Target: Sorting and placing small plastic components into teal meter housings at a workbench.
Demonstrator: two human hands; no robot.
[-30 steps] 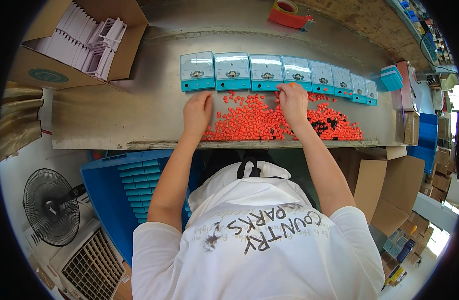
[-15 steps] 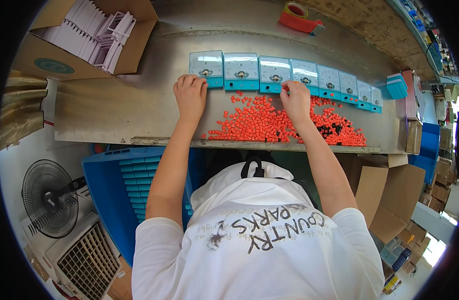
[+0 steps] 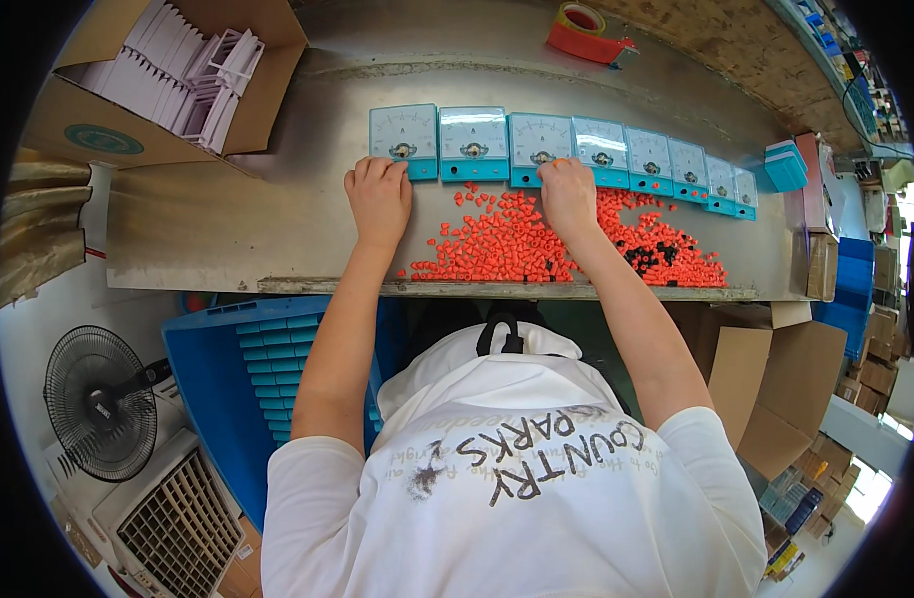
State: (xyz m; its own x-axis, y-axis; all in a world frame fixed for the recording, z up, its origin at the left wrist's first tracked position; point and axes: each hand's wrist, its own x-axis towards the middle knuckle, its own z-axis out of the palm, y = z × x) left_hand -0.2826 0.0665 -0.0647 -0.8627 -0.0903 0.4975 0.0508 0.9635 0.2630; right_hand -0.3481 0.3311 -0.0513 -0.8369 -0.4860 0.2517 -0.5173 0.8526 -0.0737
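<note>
Head view: I am reading the clock from mid-picture, with 12 away from the worker and 6 at the worker's chest.
Meter row: eight blue meters (image 3: pixel 601 140) stand side by side on the metal surface (image 3: pixel 228 229), from just before 12 round to 2 o'clock; the row's long axis runs left to right, its right end bending nearer the worker.
Meter facing: clear dial windows lie on the 12 o'clock side, blue strips toward 6; the leftmost meter (image 3: pixel 403 130) is slightly longer along 12–6 than across.
Left hand (image 3: pixel 379 204): fingers curled over the left part of that meter's strip, thumb close in; I cannot tell whether anything is pinched.
Right hand (image 3: pixel 570 204): fingertips bunched at the right of the third meter's (image 3: pixel 539 130) strip; a speck of orange shows there, though I cannot tell if it is gripped.
Loose pieces: small red caps (image 3: pixel 507 244) spread between row and near edge, around 1 to 2 o'clock, pointing every way; black caps (image 3: pixel 651 257) cluster among them toward 2:30.
Round about: red tape dispenser (image 3: pixel 588 45) at 1, carton of pale frames (image 3: pixel 88 140) at 10, blue crate (image 3: pixel 203 364) toward 8:30, fan (image 3: pixel 98 404) at 8.
</note>
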